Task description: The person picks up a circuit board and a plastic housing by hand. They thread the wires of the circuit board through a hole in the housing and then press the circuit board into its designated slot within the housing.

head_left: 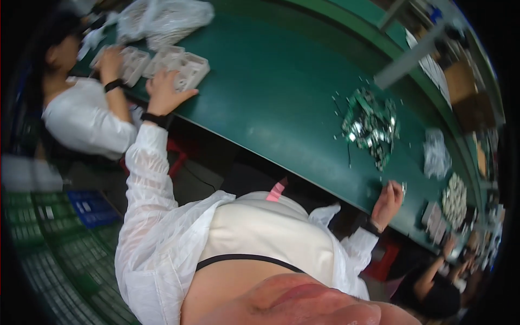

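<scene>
My left hand point(163, 93) rests at the near side of a white compartment tray point(190, 69) on the left of the bench. Its thumb sticks out to the right and its fingers are apart, touching the tray; small pieces lie in the compartments. My right hand point(388, 203) is over the bench's near edge, fingers curled together. At its fingertips shows a small shiny part point(404, 187), too small to name. Beyond that hand spreads a heap of green and silvery metal parts point(371, 127), with small loose bits around it.
A co-worker point(89, 116) at the left handles another white tray point(132, 65). Clear plastic bags point(165, 21) lie behind the trays. At right are a plastic bag point(436, 153), a pile of pale pieces point(455, 200) and another person point(439, 287). The green bench point(271, 92) has a raised back frame.
</scene>
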A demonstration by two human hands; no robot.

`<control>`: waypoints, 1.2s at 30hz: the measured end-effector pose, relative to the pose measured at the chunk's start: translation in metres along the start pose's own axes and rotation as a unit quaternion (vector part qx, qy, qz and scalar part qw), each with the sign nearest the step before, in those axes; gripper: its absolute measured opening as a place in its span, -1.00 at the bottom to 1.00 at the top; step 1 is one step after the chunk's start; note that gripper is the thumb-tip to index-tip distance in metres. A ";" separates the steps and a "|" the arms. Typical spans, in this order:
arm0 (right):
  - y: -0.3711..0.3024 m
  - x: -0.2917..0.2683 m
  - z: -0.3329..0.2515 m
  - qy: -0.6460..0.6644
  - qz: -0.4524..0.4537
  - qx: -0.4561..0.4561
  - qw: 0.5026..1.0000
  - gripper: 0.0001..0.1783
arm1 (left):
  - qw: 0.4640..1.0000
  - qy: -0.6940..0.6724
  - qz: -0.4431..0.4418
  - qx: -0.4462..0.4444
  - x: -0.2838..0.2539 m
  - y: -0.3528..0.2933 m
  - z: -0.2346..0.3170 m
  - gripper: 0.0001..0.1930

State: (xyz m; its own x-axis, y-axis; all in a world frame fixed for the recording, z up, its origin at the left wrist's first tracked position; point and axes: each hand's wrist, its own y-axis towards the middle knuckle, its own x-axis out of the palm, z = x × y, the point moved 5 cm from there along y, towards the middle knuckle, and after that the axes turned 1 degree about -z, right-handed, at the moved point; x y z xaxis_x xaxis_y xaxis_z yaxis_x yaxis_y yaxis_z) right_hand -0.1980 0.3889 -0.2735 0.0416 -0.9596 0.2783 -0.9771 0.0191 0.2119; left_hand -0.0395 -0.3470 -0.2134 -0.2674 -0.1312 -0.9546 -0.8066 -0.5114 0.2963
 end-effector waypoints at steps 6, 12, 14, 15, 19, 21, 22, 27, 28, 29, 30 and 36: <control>0.004 0.010 0.003 0.022 0.016 0.000 1.000 -0.84 | 0.986 -0.105 0.070 0.106 -0.011 -0.033 0.032 -0.20; -0.003 0.009 -0.004 0.009 0.015 -0.009 1.000 -0.84 | 0.955 -0.189 0.010 0.227 -0.056 -0.083 0.167 -0.21; -0.003 0.008 -0.004 0.012 0.018 -0.019 1.000 -0.84 | 0.948 -0.197 -0.015 0.251 -0.070 -0.094 0.208 -0.22; -0.003 0.009 -0.005 0.013 0.017 -0.025 0.999 -0.84 | 0.940 -0.206 -0.033 0.271 -0.071 -0.100 0.224 -0.23; -0.004 0.011 -0.004 0.016 0.022 -0.020 0.999 -0.83 | 0.926 -0.211 -0.047 0.308 -0.064 -0.110 0.271 -0.21; -0.003 0.015 -0.004 0.016 0.017 -0.020 1.000 -0.83 | 0.926 -0.210 -0.055 0.309 -0.058 -0.114 0.281 -0.21; -0.003 0.017 -0.004 0.016 0.009 -0.021 1.000 -0.82 | 0.926 -0.210 -0.060 0.307 -0.054 -0.116 0.285 -0.20; -0.005 0.016 -0.004 0.014 -0.001 -0.019 1.000 -0.82 | 0.927 -0.231 -0.042 0.292 -0.056 -0.127 0.289 -0.19; -0.005 0.016 -0.003 0.017 -0.004 -0.016 1.000 -0.82 | 0.929 -0.227 -0.043 0.289 -0.057 -0.131 0.286 -0.19; -0.006 0.016 -0.004 0.010 -0.002 -0.020 1.000 -0.81 | 0.931 -0.226 -0.046 0.282 -0.058 -0.134 0.283 -0.19; -0.006 0.016 -0.004 0.003 -0.001 -0.024 1.000 -0.81 | 0.933 -0.225 -0.050 0.276 -0.058 -0.138 0.279 -0.19; -0.008 0.024 -0.011 -0.005 0.070 -0.025 0.997 -0.80 | 0.936 -0.211 -0.031 0.280 -0.052 -0.150 0.272 -0.22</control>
State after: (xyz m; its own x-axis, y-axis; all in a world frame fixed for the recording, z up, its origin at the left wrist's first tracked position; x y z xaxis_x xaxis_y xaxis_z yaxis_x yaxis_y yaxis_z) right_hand -0.1874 0.3685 -0.2584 -0.0975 -0.9493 0.2989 -0.9613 0.1676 0.2187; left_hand -0.0482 -0.0321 -0.1997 -0.3002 0.2922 -0.9080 -0.9456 0.0335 0.3235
